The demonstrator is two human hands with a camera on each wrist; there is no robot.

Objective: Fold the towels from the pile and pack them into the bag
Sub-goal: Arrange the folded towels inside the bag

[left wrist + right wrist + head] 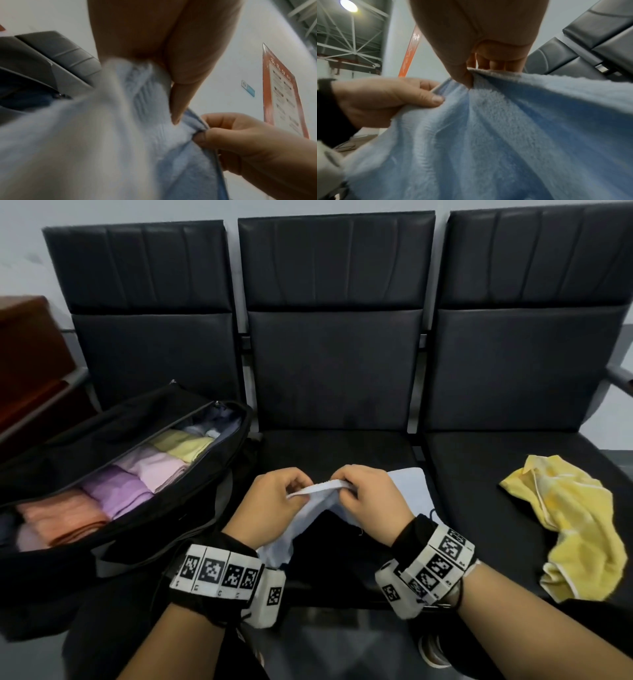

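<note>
Head view shows both hands close together over the middle black padded seat [335,446]. The left hand [274,501] and the right hand [370,498] each pinch the top edge of a soft light blue towel [308,518] with thumb and fingers, and it hangs down between the wrists. On the left seat lies an open black bag [113,422] with folded orange, purple, pink and yellow towels in a row inside. A crumpled yellow towel [579,525] lies on the right seat, well apart from the hands.
</note>
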